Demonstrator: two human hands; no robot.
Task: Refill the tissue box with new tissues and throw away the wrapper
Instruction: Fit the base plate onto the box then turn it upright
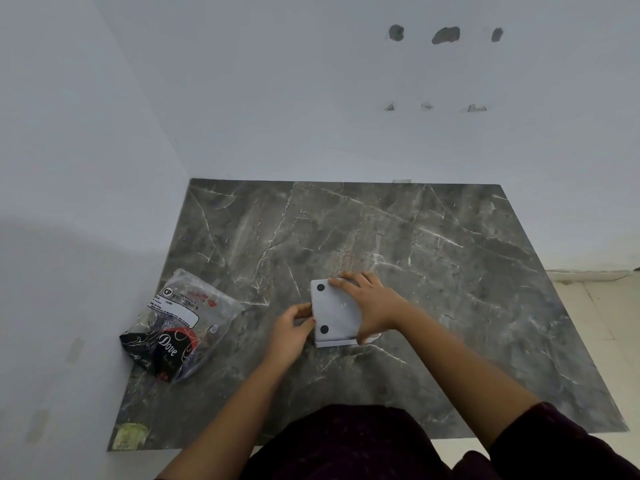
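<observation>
- Near the front middle of the worktop [433, 237], a dark grey slab veined with thin white lines like polished marble, the tissue box [334, 311] is lying upside down: a pale grey, hard-looking square case with rounded corners, showing a smooth flat base.
- Two round black pads [321, 287] are sitting at the left corners of that base, and a small dimple is showing near its middle.
- The right hand [367, 303] is pressing flat on the base, fingers spread and reaching toward the far edge, thumb curling round the near right corner; it is gripping the box from above.
- The left hand [291, 329] is pinching the box's left edge, fingertips closed against the side between the two pads.
- Well to the left, close to the wall [86, 168], the tissue pack [180, 327] is resting on the worktop: a crinkled, glossy clear plastic wrapper, puffed and creased, with a white label panel and a black and red printed end.
- Readable on the wrapper are the words "BIG TISSUES" beside a round "CP" mark, and "Dove" in white script on the black part; the smaller lines are too blurred to read.
- A yellowish sticker [131, 433] is clinging to the worktop's near left corner, its print illegible.
- Dark maroon sleeves [554, 441] are covering the upper arms at the bottom of the view.
</observation>
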